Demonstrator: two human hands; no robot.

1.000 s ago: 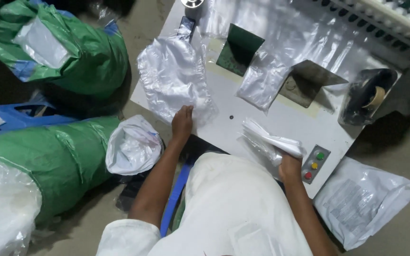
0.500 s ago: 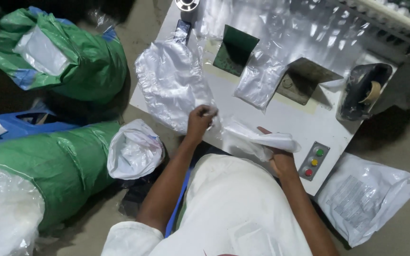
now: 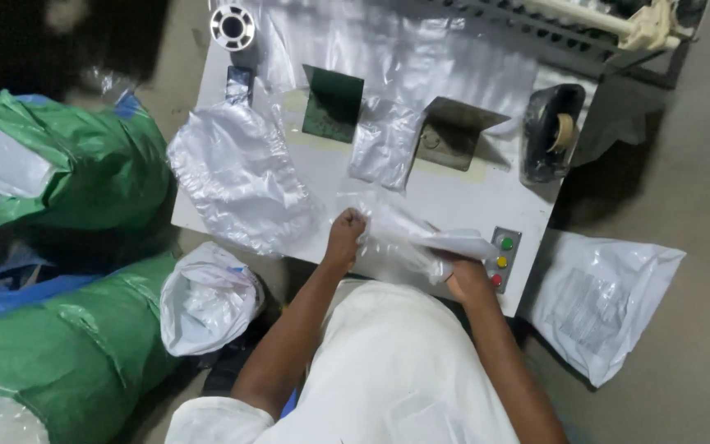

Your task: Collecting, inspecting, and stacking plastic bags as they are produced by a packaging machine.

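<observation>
A clear plastic bag (image 3: 400, 234) is held stretched between both hands above the near edge of the white table (image 3: 454, 193). The left hand (image 3: 345, 233) is closed in a fist on one end; the right hand (image 3: 463, 275) is closed on the other, bunched end. The bag is thin, crinkled and see-through. A pile of similar bags (image 3: 236, 177) lies left of the left hand. A flat grey-white package (image 3: 601, 292) lies on the floor right of the right hand. Coloured buttons (image 3: 501, 261) are seen just beside the right hand.

A white table (image 3: 454, 197) carries a crumpled clear plastic bag pile (image 3: 240, 177), left of the hands. Two dark plates (image 3: 334, 103) lie beyond them
</observation>
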